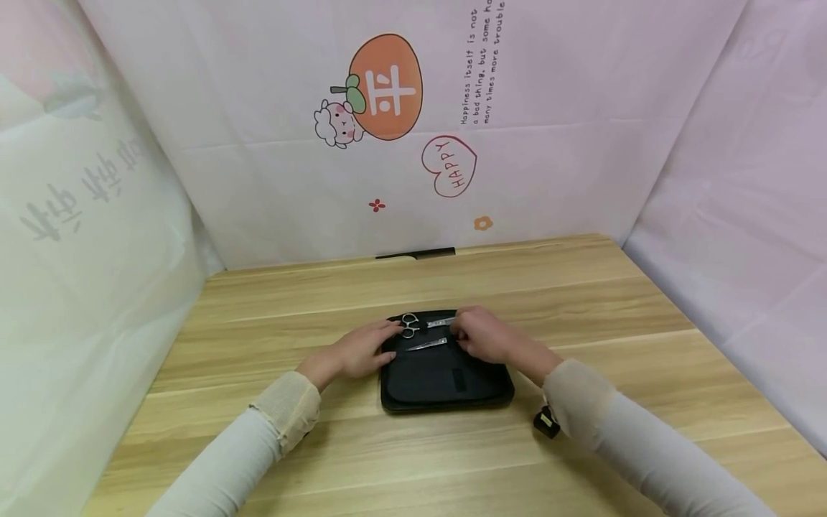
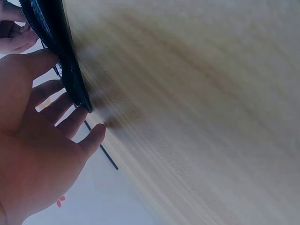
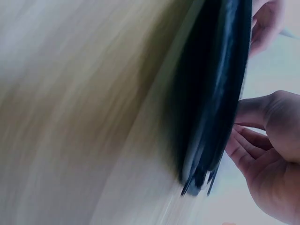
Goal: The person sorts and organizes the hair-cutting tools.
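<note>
A black case [image 1: 439,380] lies spread on the wooden table. On its dark upper panel are small scissors [image 1: 409,327], a silver nail clipper [image 1: 441,323] and a slim pointed silver tool [image 1: 426,345]. My left hand [image 1: 367,348] rests at the left edge with loosely spread fingers, fingertips beside the scissors' handles. On the other side, my right hand [image 1: 481,335] bends its fingers down onto the panel, right at the clipper's end. Thumb and index finger of the right hand [image 3: 267,150] come close together at the case [image 3: 218,93]; I cannot tell what lies between them.
A black comb [image 1: 433,253] lies along the table's back edge by the printed white cloth [image 1: 291,194]. Beneath my right forearm sits a small black object [image 1: 546,422] with a yellowish patch. White cloth also hangs at both sides of the table [image 1: 258,309].
</note>
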`<action>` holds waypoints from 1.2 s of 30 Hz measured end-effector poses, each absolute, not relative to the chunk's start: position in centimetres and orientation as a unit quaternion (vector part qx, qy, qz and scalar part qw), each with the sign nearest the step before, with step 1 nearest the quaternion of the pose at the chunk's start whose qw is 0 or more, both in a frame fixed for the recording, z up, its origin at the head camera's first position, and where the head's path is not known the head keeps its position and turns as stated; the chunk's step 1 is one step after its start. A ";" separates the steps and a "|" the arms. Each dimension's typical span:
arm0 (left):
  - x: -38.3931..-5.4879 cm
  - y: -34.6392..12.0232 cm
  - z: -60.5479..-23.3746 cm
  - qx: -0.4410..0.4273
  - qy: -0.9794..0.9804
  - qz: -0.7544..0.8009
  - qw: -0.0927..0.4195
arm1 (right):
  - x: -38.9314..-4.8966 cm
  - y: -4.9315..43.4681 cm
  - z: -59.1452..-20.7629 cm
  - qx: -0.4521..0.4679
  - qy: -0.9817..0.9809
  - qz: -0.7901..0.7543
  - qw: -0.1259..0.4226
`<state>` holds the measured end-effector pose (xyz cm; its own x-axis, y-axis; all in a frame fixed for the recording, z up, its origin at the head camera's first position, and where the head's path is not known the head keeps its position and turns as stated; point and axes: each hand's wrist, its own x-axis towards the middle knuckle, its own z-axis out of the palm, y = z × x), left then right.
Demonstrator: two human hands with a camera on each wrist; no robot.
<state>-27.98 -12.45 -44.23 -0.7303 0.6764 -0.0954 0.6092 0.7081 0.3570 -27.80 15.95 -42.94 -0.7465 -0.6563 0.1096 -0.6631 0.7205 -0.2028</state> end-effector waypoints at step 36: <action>-28.1 -12.5 -43.9 0.359 0.915 0.148 0.113 | -27.3 17.6 -42.5 0.358 -0.919 0.161 -0.035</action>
<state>-28.08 -12.55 -43.87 -0.7167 0.6900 -0.1008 0.6229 0.6985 0.3522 -27.30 17.64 -42.48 -0.7410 -0.6695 0.0516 -0.6471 0.6915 -0.3210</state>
